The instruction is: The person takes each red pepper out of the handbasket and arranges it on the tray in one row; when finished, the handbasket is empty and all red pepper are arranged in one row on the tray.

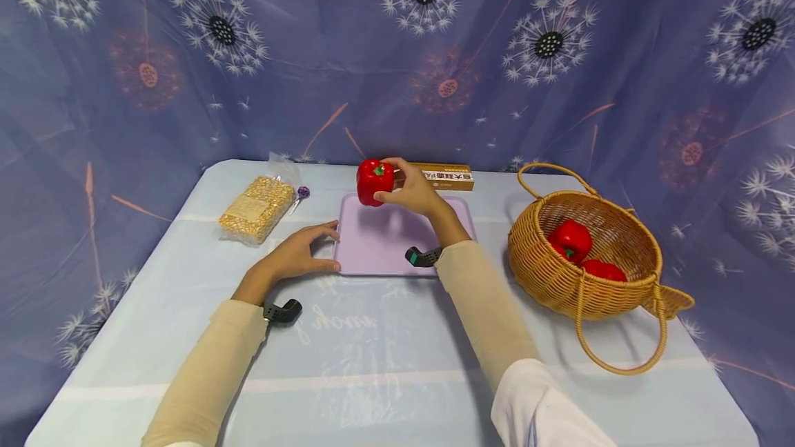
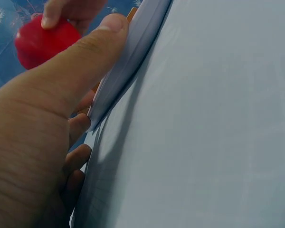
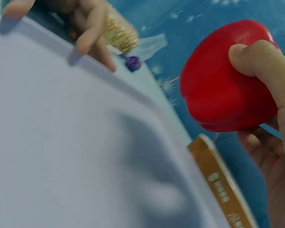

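A red bell pepper [image 1: 374,183] with a green stem is held above the lilac tray [image 1: 373,254], over its back left part. My right hand [image 1: 416,192] grips it from the right, and the right wrist view shows the thumb across the side of the pepper [image 3: 228,80]. At the tray's left edge is my left hand [image 1: 297,252], thumb and fingers spread apart. Its fingertips touch the rim, with the thumb near the front left corner. In the left wrist view the thumb [image 2: 80,61] covers part of the tray's side [image 2: 128,52].
To the right stands a wicker basket [image 1: 528,261] with red bell peppers [image 1: 571,239] inside, its handles spread outward. A brown and white box [image 1: 456,176] lies behind the tray. Left of the tray are a bag of yellow kernels [image 1: 257,209] and a purple wrapped lollipop [image 1: 302,192].
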The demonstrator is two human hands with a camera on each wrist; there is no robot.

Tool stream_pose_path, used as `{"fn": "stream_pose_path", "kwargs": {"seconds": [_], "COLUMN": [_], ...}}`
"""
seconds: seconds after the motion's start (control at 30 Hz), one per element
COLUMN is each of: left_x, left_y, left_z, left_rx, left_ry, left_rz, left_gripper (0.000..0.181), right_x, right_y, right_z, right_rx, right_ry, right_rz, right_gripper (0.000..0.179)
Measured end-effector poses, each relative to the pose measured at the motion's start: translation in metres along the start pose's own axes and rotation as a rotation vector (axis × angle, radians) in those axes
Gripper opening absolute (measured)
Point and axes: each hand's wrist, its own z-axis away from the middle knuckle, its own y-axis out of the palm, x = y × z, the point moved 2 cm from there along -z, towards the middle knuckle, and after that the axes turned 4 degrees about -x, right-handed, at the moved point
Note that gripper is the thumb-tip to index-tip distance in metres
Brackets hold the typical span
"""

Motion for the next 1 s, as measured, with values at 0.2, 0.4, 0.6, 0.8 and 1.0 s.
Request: {"fn": "stream_pose_path", "kwargs": {"seconds": [0.2,0.4,0.6,0.8,1.0], "left_x": [0.002,0.001,0.001,0.001,0.001], "left_y": [0.002,0.002,0.001,0.001,0.000], "left_z": [-0.003,-0.003,-0.002,-0.002,-0.001], "left_rx": [0.010,0.012,0.007,0.009,0.009], "left_ry": [0.034,0.039,0.033,0.029,0.018], "left_rz": [0.014,0.018,0.017,0.016,0.007], "left_gripper": [0.063,0.062,0.061,0.061,0.061], "right_x": [-0.020,-0.035,-0.043,-0.047,-0.040], "right_y": [0.013,0.026,0.035,0.040,0.044], "right_z": [-0.003,-0.010,-0.013,-0.014,-0.015], "right_rx": [-0.026,-0.033,-0.044,-0.042,0.005], "right_ry": [0.031,0.022,0.035,0.024,0.006], "right_rz": [0.051,0.086,0.099,0.108,0.160], "right_gripper": [0.071,0.073,0.075,0.076,0.077]}}
